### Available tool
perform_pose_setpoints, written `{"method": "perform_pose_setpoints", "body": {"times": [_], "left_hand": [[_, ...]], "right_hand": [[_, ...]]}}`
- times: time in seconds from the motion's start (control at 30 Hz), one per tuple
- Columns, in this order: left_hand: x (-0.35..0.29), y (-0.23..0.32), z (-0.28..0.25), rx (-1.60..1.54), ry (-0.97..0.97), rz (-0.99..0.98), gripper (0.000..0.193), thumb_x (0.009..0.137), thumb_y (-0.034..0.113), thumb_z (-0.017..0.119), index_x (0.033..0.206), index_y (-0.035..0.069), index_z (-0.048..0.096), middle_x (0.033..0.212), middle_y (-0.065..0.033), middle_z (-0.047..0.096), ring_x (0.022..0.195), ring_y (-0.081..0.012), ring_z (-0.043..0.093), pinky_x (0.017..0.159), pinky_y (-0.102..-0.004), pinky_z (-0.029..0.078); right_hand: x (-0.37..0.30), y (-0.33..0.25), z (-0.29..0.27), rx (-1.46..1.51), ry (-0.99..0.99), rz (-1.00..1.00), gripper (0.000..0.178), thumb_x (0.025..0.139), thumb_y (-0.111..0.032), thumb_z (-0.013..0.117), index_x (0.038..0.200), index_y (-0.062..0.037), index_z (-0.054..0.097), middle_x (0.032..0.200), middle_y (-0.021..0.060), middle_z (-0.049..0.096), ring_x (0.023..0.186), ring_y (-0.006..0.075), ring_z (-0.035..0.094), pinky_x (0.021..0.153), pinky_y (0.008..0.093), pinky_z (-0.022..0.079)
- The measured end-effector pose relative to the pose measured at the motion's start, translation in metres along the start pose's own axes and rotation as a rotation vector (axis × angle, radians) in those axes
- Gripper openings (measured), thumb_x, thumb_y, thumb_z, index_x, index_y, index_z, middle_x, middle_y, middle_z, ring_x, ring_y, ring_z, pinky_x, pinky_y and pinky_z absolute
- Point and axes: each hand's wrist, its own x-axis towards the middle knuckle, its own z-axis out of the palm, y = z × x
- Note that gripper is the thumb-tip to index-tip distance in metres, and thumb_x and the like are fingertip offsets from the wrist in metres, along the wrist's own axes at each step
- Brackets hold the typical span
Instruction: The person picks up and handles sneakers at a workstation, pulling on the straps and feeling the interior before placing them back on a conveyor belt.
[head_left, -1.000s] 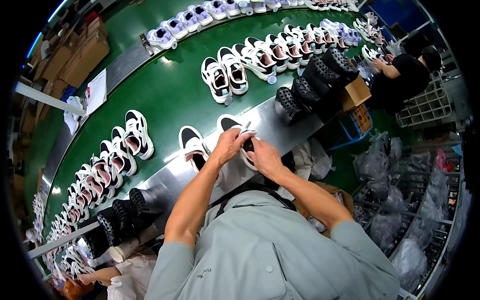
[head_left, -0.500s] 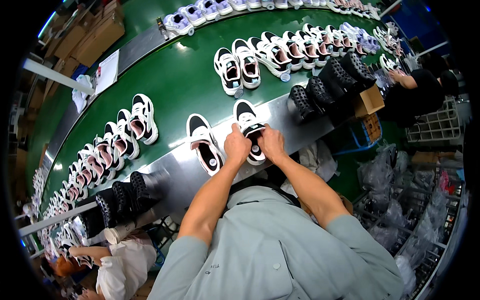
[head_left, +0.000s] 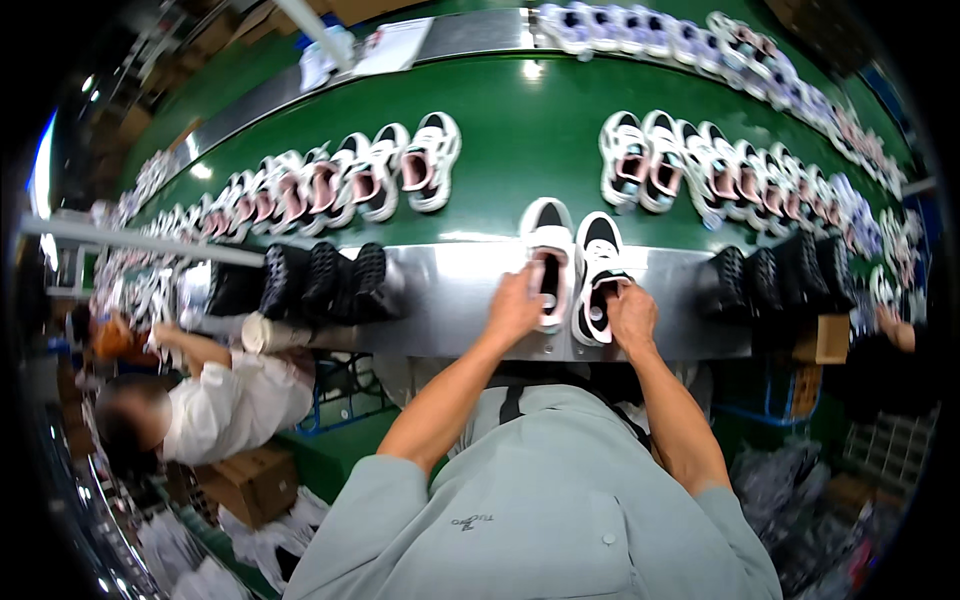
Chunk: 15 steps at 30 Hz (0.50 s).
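Two white-and-black sneakers stand side by side on the metal ledge in front of me, toes pointing away. My left hand (head_left: 515, 307) grips the collar edge of the left sneaker (head_left: 547, 222), its fingers closed at the opening. On the right sneaker (head_left: 598, 240), my right hand (head_left: 632, 314) pinches the collar's right side, fingertips partly inside the opening. Both insides show pink lining and a pale round mark on the insole. The tips of my fingers are partly hidden by the collars.
Rows of similar sneakers stand on the green conveyor belt (head_left: 520, 150), left and right. Black ridged blocks (head_left: 372, 283) sit on the metal ledge (head_left: 440, 300) at both sides. A co-worker in white (head_left: 235, 400) is at the left; another person's hand (head_left: 893, 328) shows far right.
My left hand has gone from the right sneaker to the left one. The two sneakers now stand closer together. My right hand stays at the right sneaker's collar, and the view has turned.
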Motion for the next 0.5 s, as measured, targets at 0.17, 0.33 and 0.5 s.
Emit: {"method": "perform_pose_setpoints", "body": {"times": [0.17, 0.33, 0.5], "left_hand": [[-0.030, 0.008, -0.034, -0.044, 0.082, -0.007, 0.051, 0.086, 0.021, 0.070, 0.133, 0.003, 0.061, 0.105, -0.0234, 0.064, 0.101, -0.0398, 0.063, 0.092, -0.0445, 0.052], [-0.086, -0.002, -0.175, 0.425, 0.854, 0.026, 0.019, 0.093, 0.015, 0.069, 0.107, 0.003, 0.067, 0.084, -0.0123, 0.055, 0.075, -0.0313, 0.056, 0.069, -0.0443, 0.046], [-0.098, -0.073, -0.224, 0.704, 1.000, -0.175, 0.040, 0.087, 0.024, 0.077, 0.118, 0.002, 0.065, 0.089, -0.0118, 0.055, 0.079, -0.0325, 0.059, 0.073, -0.0432, 0.049]], "right_hand": [[-0.005, -0.027, -0.055, -0.158, -0.275, 0.044, 0.049, 0.084, -0.039, 0.072, 0.108, 0.0040, 0.067, 0.102, 0.0305, 0.069, 0.099, 0.0475, 0.067, 0.086, 0.0527, 0.052], [-0.022, -0.048, -0.103, 0.074, -0.210, 0.017, 0.030, 0.088, -0.028, 0.073, 0.089, 0.0015, 0.068, 0.078, 0.0213, 0.070, 0.074, 0.0369, 0.070, 0.068, 0.0439, 0.054], [-0.025, -0.088, -0.061, 0.234, -0.361, -0.147, 0.025, 0.088, -0.021, 0.073, 0.088, 0.0032, 0.068, 0.071, 0.0172, 0.068, 0.064, 0.0273, 0.066, 0.063, 0.0380, 0.051]]}}
